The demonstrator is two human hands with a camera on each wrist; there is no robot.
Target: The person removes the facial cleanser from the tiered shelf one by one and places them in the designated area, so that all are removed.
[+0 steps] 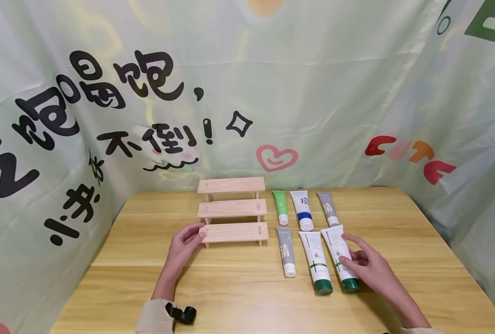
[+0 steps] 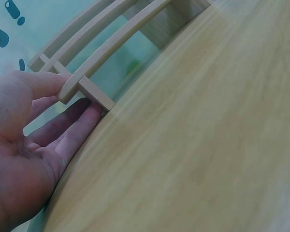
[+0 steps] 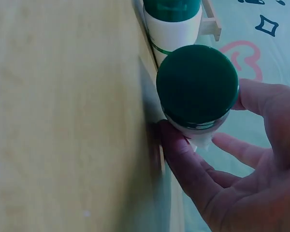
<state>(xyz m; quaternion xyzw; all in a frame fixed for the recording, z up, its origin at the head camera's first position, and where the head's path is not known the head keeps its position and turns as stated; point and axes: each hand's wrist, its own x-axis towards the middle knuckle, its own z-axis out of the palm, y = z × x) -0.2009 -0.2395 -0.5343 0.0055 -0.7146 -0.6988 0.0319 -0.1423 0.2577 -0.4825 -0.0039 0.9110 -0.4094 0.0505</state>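
A three-tier wooden display stand (image 1: 232, 232) stands upright on the table. My left hand (image 1: 183, 246) grips the left end of its lowest shelf; in the left wrist view the thumb lies on top of the board and fingers (image 2: 79, 128) reach beneath it by the leg. On the right, a white tube with a dark green cap (image 1: 340, 255) lies on the table. My right hand (image 1: 370, 264) holds this tube by its sides, thumb and fingers around it behind the cap (image 3: 198, 84). A matching white tube (image 1: 315, 260) lies just left of it.
Beside the stand lie a green tube (image 1: 279, 206), a white tube with a blue band (image 1: 301, 208), a grey tube (image 1: 327, 208) at the back and another grey tube (image 1: 286, 250) in front. A printed cloth (image 1: 314, 106) hangs behind the wooden table (image 1: 239, 297).
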